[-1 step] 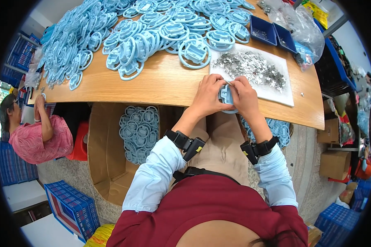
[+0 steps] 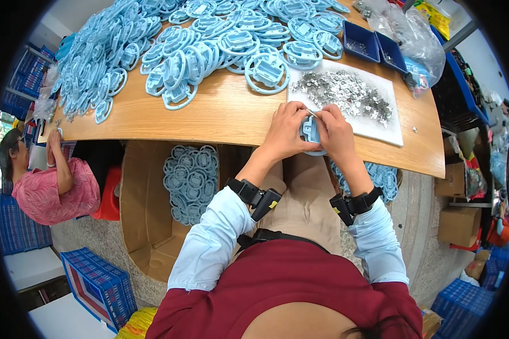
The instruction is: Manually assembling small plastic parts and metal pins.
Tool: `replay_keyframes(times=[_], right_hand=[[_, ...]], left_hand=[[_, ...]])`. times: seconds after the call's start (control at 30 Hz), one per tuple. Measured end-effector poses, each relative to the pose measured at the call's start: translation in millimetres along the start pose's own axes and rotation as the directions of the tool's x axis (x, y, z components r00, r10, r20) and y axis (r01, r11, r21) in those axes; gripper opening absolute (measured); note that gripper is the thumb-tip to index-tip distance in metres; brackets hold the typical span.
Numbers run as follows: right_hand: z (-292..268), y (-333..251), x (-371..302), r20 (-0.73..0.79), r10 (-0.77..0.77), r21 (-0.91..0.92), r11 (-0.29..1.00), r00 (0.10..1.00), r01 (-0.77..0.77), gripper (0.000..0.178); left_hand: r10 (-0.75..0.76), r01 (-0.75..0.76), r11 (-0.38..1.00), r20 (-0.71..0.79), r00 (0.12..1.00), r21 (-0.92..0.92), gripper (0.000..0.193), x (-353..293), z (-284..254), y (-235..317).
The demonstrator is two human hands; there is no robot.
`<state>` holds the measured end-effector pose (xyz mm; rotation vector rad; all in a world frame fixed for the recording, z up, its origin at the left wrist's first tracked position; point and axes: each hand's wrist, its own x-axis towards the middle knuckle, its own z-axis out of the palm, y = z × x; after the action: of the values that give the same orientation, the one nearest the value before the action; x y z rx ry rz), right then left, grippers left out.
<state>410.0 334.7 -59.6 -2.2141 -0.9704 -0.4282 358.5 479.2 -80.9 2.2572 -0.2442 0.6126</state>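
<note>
While both hands meet at the near edge of the wooden counter (image 2: 220,113), they share one light blue plastic part (image 2: 309,131), held just off that edge, in front of the white tray (image 2: 393,133). The left hand (image 2: 285,133) is curled closed around the part's left side, fingers wrapped under it. The right hand (image 2: 335,133) grips the right side, and its thumb and forefinger pinch a small thin metal piece (image 2: 311,113) against the top of the part. Each wrist wears a black strap with a small device, above pale blue sleeves.

On the counter just beyond the hands, the white tray carries a scatter of small silvery metal pieces (image 2: 345,90). Farther back on the counter from the tray lies a wide heap of light blue ring-shaped parts (image 2: 209,45), spreading to the counter's far left end. Behind the tray stand two dark blue bins (image 2: 373,45), and beside them a clear plastic bag (image 2: 418,39).

Below the counter's near edge, left of the person's knees, an open cardboard box (image 2: 147,214) holds stacked blue parts (image 2: 189,181). More blue parts (image 2: 382,175) lie under the counter on the right side. At the counter's left end another person in a pink top (image 2: 56,192) sits, hands raised to the edge. Blue crates (image 2: 99,285) stand on the floor near the cardboard box.
</note>
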Motion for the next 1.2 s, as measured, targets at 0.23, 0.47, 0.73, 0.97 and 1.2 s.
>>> replay_keyframes(times=[0.23, 0.47, 0.73, 0.97, 1.2], right_hand=[[-2, -3, -11, 0.057, -0.007, -0.185, 0.982, 0.998, 0.017, 0.014], [-28, -17, -20, 0.174, 0.243, -0.235, 0.951, 0.954, -0.199, 0.041], [-15, -8, -35, 0.138, 0.114, -0.292, 0.954, 0.984, -0.069, 0.038], [-14, -10, -34, 0.174, 0.102, -0.298, 0.953, 0.979, -0.046, 0.035], [-15, -23, -25, 0.200, 0.146, -0.320, 0.944, 0.969, -0.076, 0.037]], left_hand=[[-0.014, 0.014, 1.000, -0.005, 1.000, 0.006, 0.061, 1, 1, 1], [-0.017, 0.017, 1.000, -0.009, 1.000, 0.006, 0.062, 1, -1, 5], [-0.008, 0.008, 1.000, -0.019, 1.000, 0.026, 0.061, 0, 2, 2], [-0.023, 0.023, 1.000, -0.006, 1.000, 0.013, 0.060, -1, 0, 3], [-0.006, 0.007, 1.000, -0.017, 1.000, 0.021, 0.058, 1, 1, 2]])
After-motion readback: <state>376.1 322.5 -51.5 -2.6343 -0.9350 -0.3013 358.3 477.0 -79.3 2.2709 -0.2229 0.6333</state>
